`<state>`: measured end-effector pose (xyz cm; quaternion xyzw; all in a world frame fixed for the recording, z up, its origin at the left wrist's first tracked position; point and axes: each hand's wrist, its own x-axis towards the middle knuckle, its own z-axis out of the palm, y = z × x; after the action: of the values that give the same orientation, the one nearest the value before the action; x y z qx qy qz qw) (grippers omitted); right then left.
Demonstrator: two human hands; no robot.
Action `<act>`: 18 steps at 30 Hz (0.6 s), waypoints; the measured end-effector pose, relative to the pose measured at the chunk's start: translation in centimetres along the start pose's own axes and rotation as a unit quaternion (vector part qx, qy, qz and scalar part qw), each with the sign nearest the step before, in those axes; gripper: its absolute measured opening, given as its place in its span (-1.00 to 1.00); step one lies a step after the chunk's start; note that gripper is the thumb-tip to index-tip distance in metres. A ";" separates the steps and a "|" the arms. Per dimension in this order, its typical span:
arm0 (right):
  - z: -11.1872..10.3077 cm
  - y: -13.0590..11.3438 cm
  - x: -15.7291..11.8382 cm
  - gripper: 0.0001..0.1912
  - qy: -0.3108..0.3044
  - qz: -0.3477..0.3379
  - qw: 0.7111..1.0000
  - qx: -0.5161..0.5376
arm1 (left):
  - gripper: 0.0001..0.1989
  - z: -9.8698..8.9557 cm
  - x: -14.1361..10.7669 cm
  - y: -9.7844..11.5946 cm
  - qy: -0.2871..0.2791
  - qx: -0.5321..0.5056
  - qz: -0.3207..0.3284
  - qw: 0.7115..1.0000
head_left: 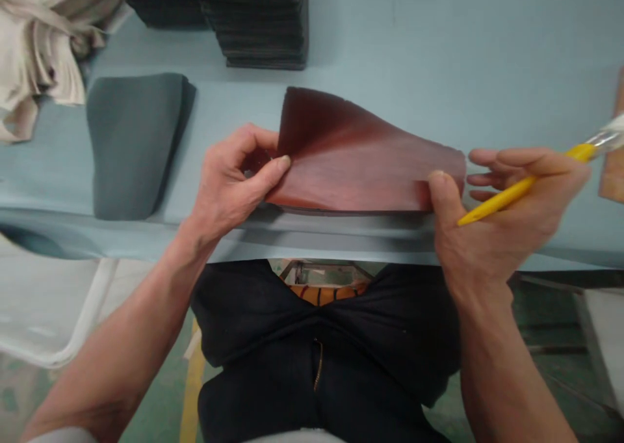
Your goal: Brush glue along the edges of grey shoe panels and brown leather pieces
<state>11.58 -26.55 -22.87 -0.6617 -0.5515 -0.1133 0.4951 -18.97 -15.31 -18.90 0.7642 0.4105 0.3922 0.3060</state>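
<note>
A glossy reddish-brown piece of leather (361, 163), curved and bent, is held just above the near edge of the table. My left hand (234, 176) pinches its left end, thumb on top and fingers behind. At the right end, the thumb of my right hand (507, 215) presses on the leather's face, with the fingers around the far side of the edge. That same hand also keeps hold of a brush (507, 199) with a yellow handle, lying across the palm. Its metal collar and pale tip reach the right border of the view.
Grey-green shaped pieces (134, 147) lie stacked on the blue-covered table (439, 53) at left. Tall stacks of dark sheets (266, 20) stand at the back. Beige cloth (43, 40) is heaped top left, and a brown board (614, 150) shows at the right edge.
</note>
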 end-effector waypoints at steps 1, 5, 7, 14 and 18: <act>0.0 0.4 0.0 -0.32 0.005 -0.027 0.999 -0.016 | -0.86 0.0 0.0 0.1 -0.002 0.002 -0.001 1.000; -0.2 1.2 0.5 -0.31 -0.003 -0.109 0.993 -0.046 | -0.88 -0.1 -0.1 0.4 -0.010 -0.005 0.012 1.000; -0.3 1.2 0.8 -0.33 -0.011 -0.136 0.990 -0.042 | -0.92 -0.1 -0.1 0.5 -0.017 -0.008 0.024 1.000; -0.8 1.3 1.5 -0.30 -0.044 -0.179 0.983 -0.013 | -0.84 -0.6 -0.1 -0.1 -0.028 0.029 0.042 0.998; -1.0 1.5 1.7 -0.33 -0.048 -0.194 0.979 -0.037 | -0.75 -0.7 -0.3 -0.2 -0.034 -0.008 0.011 0.999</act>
<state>13.86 -26.14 -21.94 -0.5648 -0.6875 -0.1958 0.4123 -19.77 -15.37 -18.83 0.7790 0.3882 0.3727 0.3218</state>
